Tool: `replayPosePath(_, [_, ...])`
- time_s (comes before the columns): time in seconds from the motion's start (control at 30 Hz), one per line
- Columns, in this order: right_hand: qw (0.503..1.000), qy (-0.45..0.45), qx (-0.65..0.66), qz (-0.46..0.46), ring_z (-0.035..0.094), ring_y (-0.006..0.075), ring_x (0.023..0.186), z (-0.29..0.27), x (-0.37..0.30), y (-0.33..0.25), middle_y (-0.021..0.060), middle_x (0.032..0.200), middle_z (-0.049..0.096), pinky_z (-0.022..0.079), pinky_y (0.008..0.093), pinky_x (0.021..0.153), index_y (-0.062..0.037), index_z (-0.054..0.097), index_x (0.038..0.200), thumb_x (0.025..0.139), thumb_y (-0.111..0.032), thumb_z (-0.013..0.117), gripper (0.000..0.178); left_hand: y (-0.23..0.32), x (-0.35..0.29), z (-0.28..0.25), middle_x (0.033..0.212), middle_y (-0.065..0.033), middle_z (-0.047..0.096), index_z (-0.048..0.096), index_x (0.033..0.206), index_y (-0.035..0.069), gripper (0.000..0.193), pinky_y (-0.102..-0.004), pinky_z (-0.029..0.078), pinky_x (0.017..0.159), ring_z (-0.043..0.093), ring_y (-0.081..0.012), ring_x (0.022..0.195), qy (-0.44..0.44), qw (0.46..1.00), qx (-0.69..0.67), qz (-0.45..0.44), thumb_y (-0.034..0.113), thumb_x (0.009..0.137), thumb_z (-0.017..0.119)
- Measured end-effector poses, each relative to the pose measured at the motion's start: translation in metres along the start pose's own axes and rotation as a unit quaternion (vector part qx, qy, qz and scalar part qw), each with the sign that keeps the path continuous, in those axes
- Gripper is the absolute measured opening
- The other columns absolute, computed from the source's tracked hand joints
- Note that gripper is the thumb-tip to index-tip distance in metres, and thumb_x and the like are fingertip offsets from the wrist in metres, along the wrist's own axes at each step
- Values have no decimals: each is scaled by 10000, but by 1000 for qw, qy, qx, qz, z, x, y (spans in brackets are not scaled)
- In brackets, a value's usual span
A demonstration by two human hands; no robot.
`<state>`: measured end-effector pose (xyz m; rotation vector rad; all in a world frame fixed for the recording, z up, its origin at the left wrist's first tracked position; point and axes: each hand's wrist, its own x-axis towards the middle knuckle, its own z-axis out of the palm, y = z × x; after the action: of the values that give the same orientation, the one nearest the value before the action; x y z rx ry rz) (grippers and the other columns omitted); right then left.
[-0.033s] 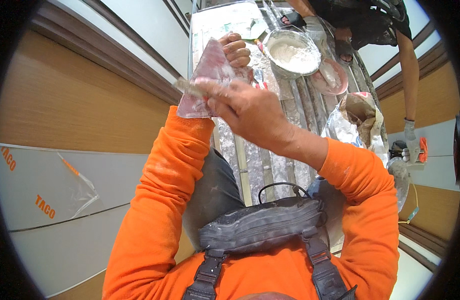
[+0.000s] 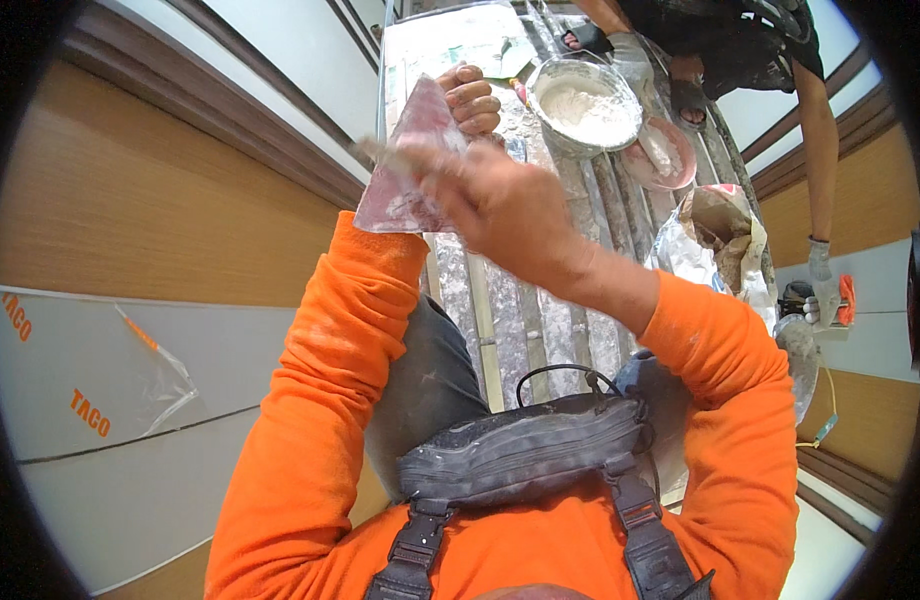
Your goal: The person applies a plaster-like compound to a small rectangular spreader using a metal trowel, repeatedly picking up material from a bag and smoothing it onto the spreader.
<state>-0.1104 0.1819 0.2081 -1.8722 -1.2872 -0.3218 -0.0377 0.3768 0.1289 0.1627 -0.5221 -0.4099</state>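
My left hand (image 2: 470, 100) has its fingers curled behind the edge of a pinkish flat plate (image 2: 408, 195), smeared with white paste and tilted over my left wrist. Across the front of that plate reaches my right hand (image 2: 515, 205), closed and partly blurred by motion. It grips a thin scraper (image 2: 372, 150), whose end sticks out past the plate's left side; its handle is mostly hidden by my fingers. Beyond my hands stands a bucket (image 2: 585, 105) of white paste. Beside it lies a pink bowl (image 2: 670, 160) with paste in it.
An opened bag (image 2: 715, 245) leans at the right of the slatted, white-stained platform (image 2: 550, 335). At the far right, a co-worker's gloved hand (image 2: 825, 295) is by an orange-red object (image 2: 847, 300); another gloved hand (image 2: 630, 60) is behind the bucket. Wood-toned wall panels (image 2: 150, 200) run along the left.
My right hand and the scraper have shifted slightly, the scraper's end a little higher along the plate. The left hand stays put.
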Motion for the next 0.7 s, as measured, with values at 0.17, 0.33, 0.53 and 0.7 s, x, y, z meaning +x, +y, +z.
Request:
replayPosePath(0.17, [997, 39, -15, 59, 667, 295, 694, -6, 11, 44, 150, 771, 647, 546, 411, 613, -190, 637, 1265, 965, -305, 559, 331, -4, 4, -6, 867, -24, 557, 504, 1061, 76, 191, -310, 555, 751, 602, -157, 838, -29, 998, 39, -32, 260, 1036, 459])
replayPosePath(0.33, [999, 25, 16, 46, 664, 299, 685, 5, 10, 15, 143, 802, 652, 545, 416, 617, -163, 621, 1285, 954, -305, 576, 363, 9, 0, -7, 941, -37, 571, 481, 1173, 36, 257, -291, 562, 755, 592, -154, 885, -90, 994, 47, -48, 207, 1000, 561])
replayPosePath(0.53, [999, -33, 23, 32, 667, 318, 693, -7, 2, 5, 140, 801, 639, 550, 419, 591, -170, 616, 1288, 944, -283, 593, 362, 0, -6, 21, 857, -5, 543, 488, 1132, 49, 232, -199, 509, 677, 553, -100, 761, 11, 994, 111, 16, 244, 1015, 536])
replayPosePath(0.7, [998, 47, 29, 12, 667, 310, 661, 1, 4, 32, 154, 844, 658, 550, 418, 585, -158, 616, 1277, 942, -281, 597, 357, -28, 7, 40, 770, 16, 498, 492, 1035, 70, 200, -227, 451, 615, 471, -95, 663, 97, 989, 91, 62, 266, 1043, 457])
